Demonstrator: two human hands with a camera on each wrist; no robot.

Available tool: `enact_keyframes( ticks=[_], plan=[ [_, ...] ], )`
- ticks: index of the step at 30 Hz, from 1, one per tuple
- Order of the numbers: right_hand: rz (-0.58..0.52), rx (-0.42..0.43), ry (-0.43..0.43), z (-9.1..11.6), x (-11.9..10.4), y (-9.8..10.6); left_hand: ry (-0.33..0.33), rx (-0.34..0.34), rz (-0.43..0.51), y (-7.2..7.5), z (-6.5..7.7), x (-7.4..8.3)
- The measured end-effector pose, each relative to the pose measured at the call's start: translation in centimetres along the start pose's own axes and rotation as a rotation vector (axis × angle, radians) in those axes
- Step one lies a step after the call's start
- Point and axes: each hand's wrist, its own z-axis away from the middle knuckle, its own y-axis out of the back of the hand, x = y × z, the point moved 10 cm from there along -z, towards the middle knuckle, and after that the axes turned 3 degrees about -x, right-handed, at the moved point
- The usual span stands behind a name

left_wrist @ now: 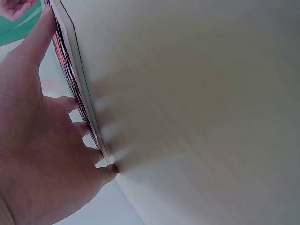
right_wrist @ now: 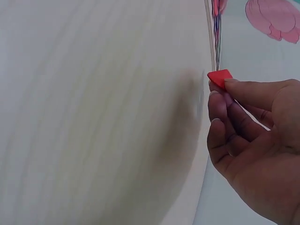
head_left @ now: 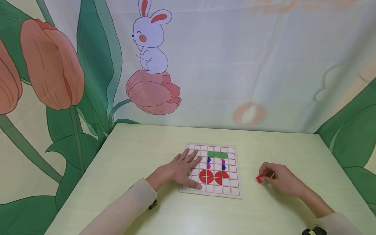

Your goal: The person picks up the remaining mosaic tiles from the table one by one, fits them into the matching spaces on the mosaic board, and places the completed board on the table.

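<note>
A square board (head_left: 235,192) with a grid of white cells lies flat on the table. My left hand (head_left: 182,168) rests on its left side, fingers spread and straight. Set in the grid are a green bar (head_left: 217,154), small blue and pink half-round pieces (head_left: 223,162), a full red circle (head_left: 206,176) and a second red circle (head_left: 221,176) with its lower right quarter absent. Right of the board, my right hand (head_left: 279,178) pinches a small red quarter-round piece (right_wrist: 219,78) between thumb and fingers, close over the table.
The pale wooden table (head_left: 141,143) extends around the board on all sides. Behind it hangs a cloth backdrop (head_left: 211,65) printed with a rabbit, tulips and leaves. A dark band (head_left: 314,231) circles the right wrist.
</note>
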Motion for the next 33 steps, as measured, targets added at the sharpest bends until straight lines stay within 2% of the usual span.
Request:
enact_keyframes(
  ticks=[18, 25, 33],
  plan=[
    [-0.02, -0.081, 0.09, -3.7, -6.4, -5.2, -0.009, 0.007, 0.008, 0.2, 0.1, 0.1],
    [-0.005, -0.063, 0.091, -4.8, -7.1, -6.1, -0.008, 0.013, 0.005, 0.1, -0.1, 0.0],
    [0.004, -0.046, 0.043, -5.5, -6.9, -7.2, -0.005, 0.009, 0.003, -0.1, -0.1, -0.1]
  ],
)
